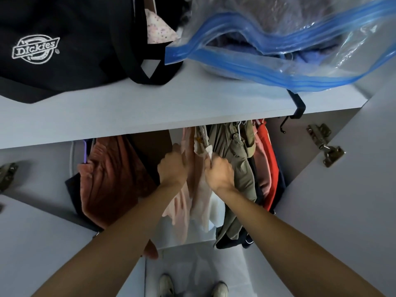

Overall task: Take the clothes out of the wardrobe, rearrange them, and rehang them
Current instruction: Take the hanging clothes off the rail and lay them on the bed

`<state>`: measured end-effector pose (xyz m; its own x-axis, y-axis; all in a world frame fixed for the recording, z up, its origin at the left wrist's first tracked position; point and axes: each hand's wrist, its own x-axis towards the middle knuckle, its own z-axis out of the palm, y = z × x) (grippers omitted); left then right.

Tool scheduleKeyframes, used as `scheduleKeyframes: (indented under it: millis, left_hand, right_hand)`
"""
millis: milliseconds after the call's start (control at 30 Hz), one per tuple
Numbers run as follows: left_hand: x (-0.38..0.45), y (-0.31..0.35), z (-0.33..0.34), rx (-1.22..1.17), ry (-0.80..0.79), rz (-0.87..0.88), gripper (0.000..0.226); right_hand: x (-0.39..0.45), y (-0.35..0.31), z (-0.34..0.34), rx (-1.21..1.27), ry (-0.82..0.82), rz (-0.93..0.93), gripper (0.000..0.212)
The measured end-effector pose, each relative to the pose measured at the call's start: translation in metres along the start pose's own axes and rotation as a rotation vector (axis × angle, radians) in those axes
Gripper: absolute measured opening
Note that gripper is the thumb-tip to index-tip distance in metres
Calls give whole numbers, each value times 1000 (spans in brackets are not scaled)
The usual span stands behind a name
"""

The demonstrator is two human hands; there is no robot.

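Note:
Clothes hang in a row under the white wardrobe shelf (150,116). In the middle hangs a pale pink garment (182,209), and my left hand (172,168) grips its upper part. Beside it hangs a cream white garment (202,202); my right hand (218,173) pinches its top edge. To the right hang an olive green jacket (237,168), a pink piece and a red garment (269,166). A rust coloured corduroy garment (109,179) hangs apart on the left. The rail and most hangers are hidden behind the shelf.
On the shelf lie a black Dickies bag (53,50) and a clear storage bag with a blue zip strip (278,50). A black hook (296,108) hangs off the shelf's right end. Open doors with metal hinges (325,144) flank both sides. My shoes (190,286) stand on the floor.

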<state>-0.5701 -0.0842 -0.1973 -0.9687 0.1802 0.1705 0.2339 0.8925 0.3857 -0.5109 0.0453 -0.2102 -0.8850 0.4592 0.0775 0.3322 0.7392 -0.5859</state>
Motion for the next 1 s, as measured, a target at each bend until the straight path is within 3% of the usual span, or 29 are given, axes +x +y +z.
scheduleKeyframes:
  millis: [133,467,567,733,900,1000]
  left_hand:
    - [-15,5,-13,-67,44,19,20]
    - [-95,14,-50,-209,95,91,14]
    - [-127,16,-56,-234,50,126,14]
    - [-196,13,-57,-328,-47,238,9]
    - [-296,5,-51,-470,-201,393,7]
    - [-366,9,-59,-497,-303,463,13]
  right_hand:
    - [-17,-3,-14,63,38,-42,42]
    - [-106,14,-36,95,84,-37,41]
    - [-144,21,-43,144,135,-26,53]
    - [-232,49,-44,93,202,64,43]
    - [-362,69,-49,129,268,206,45]
    - [-444,75,-57,170,319,305,57]
